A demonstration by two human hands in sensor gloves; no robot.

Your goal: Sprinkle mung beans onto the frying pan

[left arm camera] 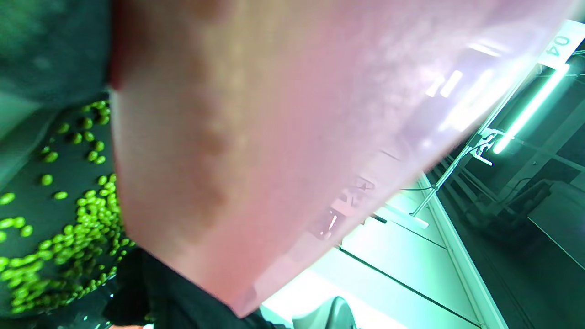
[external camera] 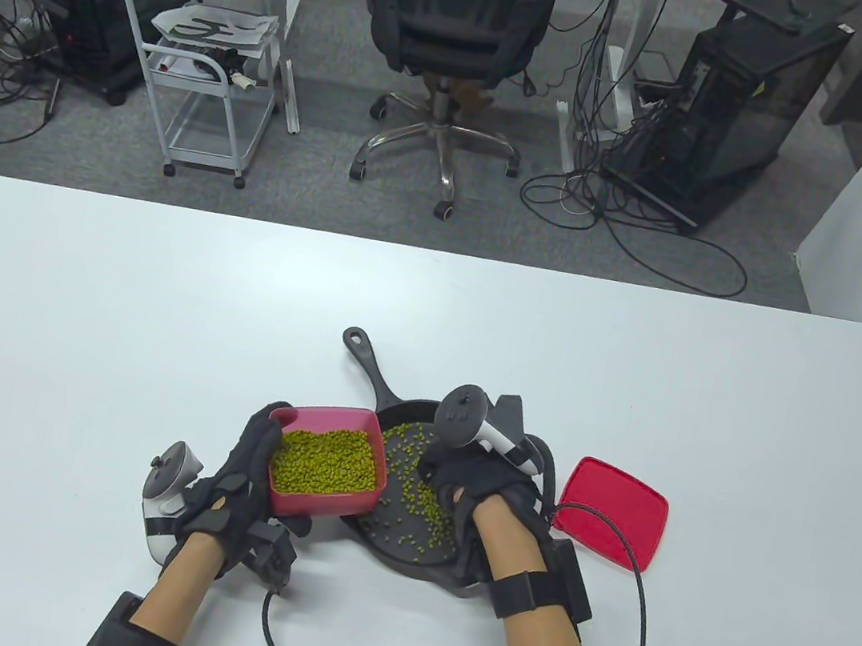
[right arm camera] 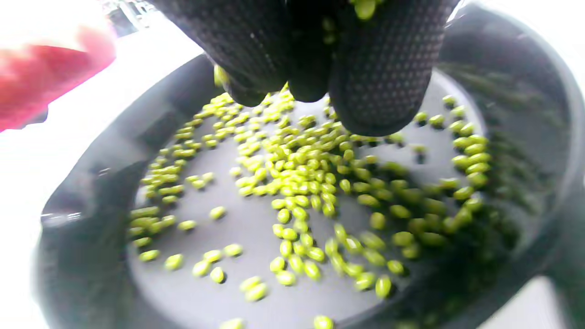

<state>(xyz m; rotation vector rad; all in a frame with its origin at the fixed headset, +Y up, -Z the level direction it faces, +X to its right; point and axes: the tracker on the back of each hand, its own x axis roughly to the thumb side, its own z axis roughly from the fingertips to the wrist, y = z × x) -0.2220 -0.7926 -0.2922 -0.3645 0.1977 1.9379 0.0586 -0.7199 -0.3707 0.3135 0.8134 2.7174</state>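
Observation:
A black frying pan lies mid-table with green mung beans scattered in it; the beans also show in the right wrist view. My left hand grips a pink box full of mung beans, held at the pan's left rim. The box's side fills the left wrist view. My right hand hovers over the pan, its fingertips bunched together, with a few beans between them just above the scattered beans.
A red lid lies on the white table just right of the pan. Glove cables trail toward the front edge. An office chair, a cart and computer towers stand beyond the table.

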